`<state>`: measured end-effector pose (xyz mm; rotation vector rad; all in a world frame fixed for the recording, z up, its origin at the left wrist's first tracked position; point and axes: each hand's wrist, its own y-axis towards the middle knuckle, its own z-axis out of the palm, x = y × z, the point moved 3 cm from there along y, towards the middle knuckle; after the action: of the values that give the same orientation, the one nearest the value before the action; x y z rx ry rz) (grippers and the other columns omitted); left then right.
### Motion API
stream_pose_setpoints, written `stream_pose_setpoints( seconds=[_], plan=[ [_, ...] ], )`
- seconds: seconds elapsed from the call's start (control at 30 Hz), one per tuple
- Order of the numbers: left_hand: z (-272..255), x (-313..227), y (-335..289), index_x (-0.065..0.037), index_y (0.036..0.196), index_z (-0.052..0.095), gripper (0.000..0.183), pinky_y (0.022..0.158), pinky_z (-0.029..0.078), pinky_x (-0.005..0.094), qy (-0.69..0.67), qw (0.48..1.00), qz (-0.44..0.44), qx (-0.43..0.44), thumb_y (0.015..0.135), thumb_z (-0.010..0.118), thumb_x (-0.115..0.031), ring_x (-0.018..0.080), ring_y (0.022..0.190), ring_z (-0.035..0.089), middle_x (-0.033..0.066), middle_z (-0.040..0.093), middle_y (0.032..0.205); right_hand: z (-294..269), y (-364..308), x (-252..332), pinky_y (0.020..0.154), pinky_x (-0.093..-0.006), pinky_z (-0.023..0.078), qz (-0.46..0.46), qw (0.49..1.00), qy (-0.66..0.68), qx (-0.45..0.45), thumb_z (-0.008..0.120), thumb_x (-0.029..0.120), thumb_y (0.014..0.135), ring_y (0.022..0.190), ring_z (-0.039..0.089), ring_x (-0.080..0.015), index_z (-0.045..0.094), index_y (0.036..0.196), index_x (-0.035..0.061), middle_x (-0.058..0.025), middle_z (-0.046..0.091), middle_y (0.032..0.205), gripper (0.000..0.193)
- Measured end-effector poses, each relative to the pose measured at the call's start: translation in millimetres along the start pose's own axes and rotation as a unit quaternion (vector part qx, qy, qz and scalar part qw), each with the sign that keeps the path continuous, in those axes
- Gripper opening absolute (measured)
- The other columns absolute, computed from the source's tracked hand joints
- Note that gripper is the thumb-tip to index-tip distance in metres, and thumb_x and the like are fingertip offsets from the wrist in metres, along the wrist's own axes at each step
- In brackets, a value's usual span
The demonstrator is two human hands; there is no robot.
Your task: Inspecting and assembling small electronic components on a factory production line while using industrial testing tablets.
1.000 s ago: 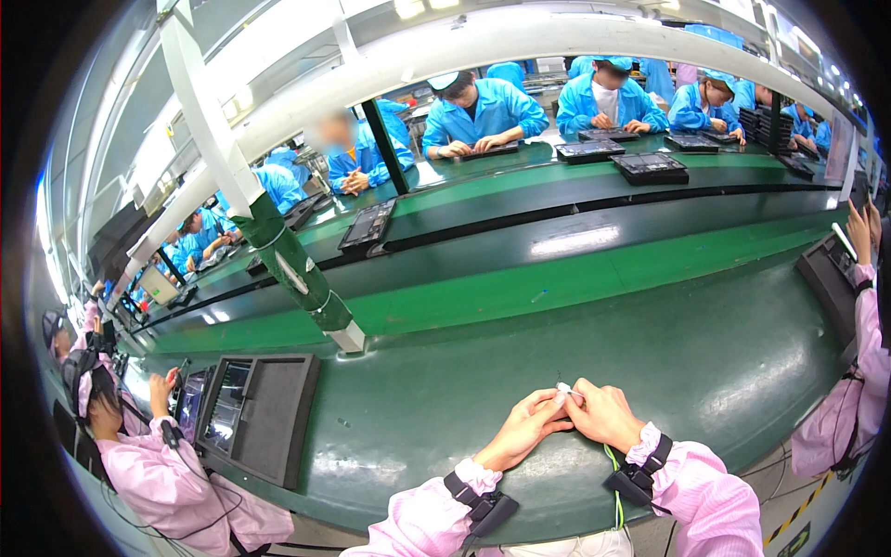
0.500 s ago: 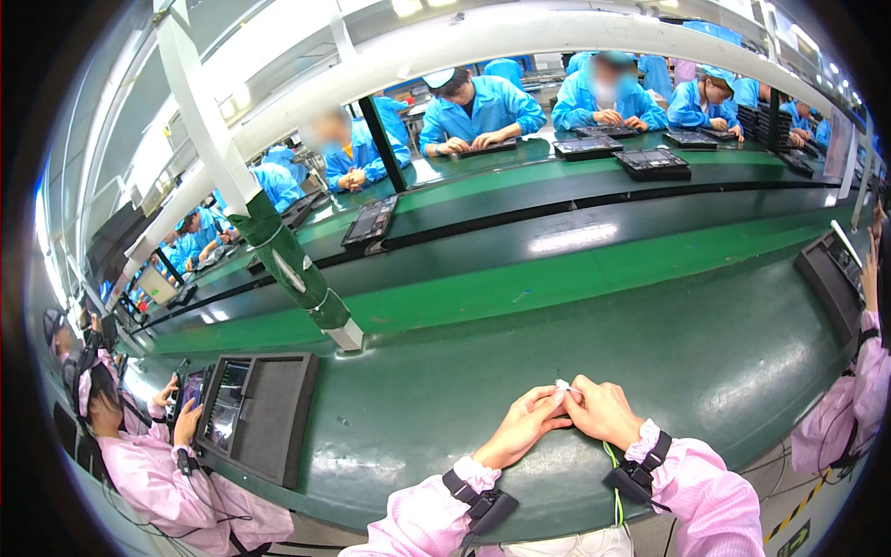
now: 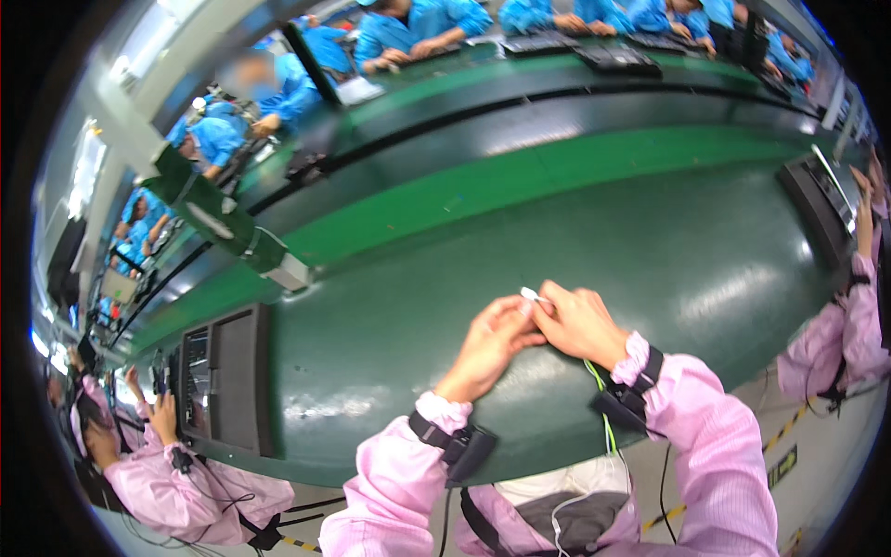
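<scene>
My hands meet above the green bench top [image 3: 399, 371], fingertips against each other. Between them a small white piece [image 3: 529, 293] sticks out at the top; its kind is too small to make out. My right hand [image 3: 583, 323] pinches it with thumb and forefinger. The fingers of my left hand [image 3: 490, 345] are bunched right beside it, and what they hold, if anything, is hidden. A yellow-green cord [image 3: 596, 376] hangs down by my right wrist. Each wrist carries a black strap with a dark box over a pink sleeve.
At the left, a black foam tray [image 3: 243, 381] lies beside a pink-sleeved co-worker [image 3: 176, 473]. Another dark tray [image 3: 817, 209] sits at the far right near another person's hand. A white post [image 3: 290, 274] stands on the bench. Across it, people in blue work at devices.
The view has tipped downward, so my hands appear higher and more of my lap shows. The white piece now protrudes more clearly between the fingertips, and the left fingers have shifted slightly apart from it.
</scene>
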<state>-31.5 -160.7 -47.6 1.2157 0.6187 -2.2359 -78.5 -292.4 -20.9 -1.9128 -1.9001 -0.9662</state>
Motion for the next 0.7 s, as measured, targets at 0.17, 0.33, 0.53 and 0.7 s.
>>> stream_pose_setpoints(
  seconds=[0.17, 0.33, 0.53, 0.7],
  plan=[
    [4.0, -5.5, 0.7, 0.001, 0.115, 0.044, 0.031, 0.088, 0.045, 0.0345, 0.009, 1.000, -0.014, -0.006, 0.093, 0.047, -0.021, 0.0208, 0.105, 0.053, 0.0135, 0.055, 0.113, -0.2, -0.2, -3.1, 0.049, -0.0441, 0.043, -0.002, 1.000, 0.014, -0.010, 0.052, 0.025, 0.084, 0.052, 0.056, -0.0366, 0.047, 0.075, 0.0030, -0.0164, 0.055, 0.055, 0.024],
    [2.0, -1.7, -0.3, -0.001, 0.116, 0.044, 0.031, 0.088, 0.043, 0.0358, 0.016, 1.000, -0.012, -0.009, 0.093, 0.045, -0.022, 0.0212, 0.105, 0.053, 0.0132, 0.054, 0.115, 2.1, -1.2, -3.7, 0.048, -0.0439, 0.042, 0.008, 1.000, 0.014, 0.001, 0.053, 0.025, 0.084, 0.050, 0.055, -0.0356, 0.047, 0.074, 0.0031, -0.0147, 0.054, 0.053, 0.025],
    [19.2, -44.1, -24.0, 0.002, 0.109, 0.050, 0.027, 0.082, 0.046, 0.0282, 0.297, 0.904, 0.245, -0.186, 0.085, 0.058, -0.008, 0.0160, 0.102, 0.052, 0.0102, 0.055, 0.108, 3.3, -7.3, 6.2, 0.048, -0.0435, 0.042, -0.006, 1.000, 0.022, -0.006, 0.054, 0.025, 0.084, 0.049, 0.054, -0.0357, 0.048, 0.073, 0.0039, -0.0135, 0.054, 0.052, 0.025],
    [138.4, -140.3, -93.0, 0.003, 0.095, 0.054, 0.026, 0.056, 0.048, 0.0305, 0.368, 0.761, 0.526, -0.095, 0.086, 0.053, -0.021, 0.0239, 0.066, 0.056, 0.0148, 0.059, 0.082, -1.5, -0.5, -2.8, 0.044, -0.0405, 0.037, -0.076, 0.996, -0.024, -0.048, 0.057, 0.024, 0.084, 0.041, 0.049, -0.0324, 0.045, 0.068, 0.0060, -0.0092, 0.048, 0.045, 0.027]
  ],
)
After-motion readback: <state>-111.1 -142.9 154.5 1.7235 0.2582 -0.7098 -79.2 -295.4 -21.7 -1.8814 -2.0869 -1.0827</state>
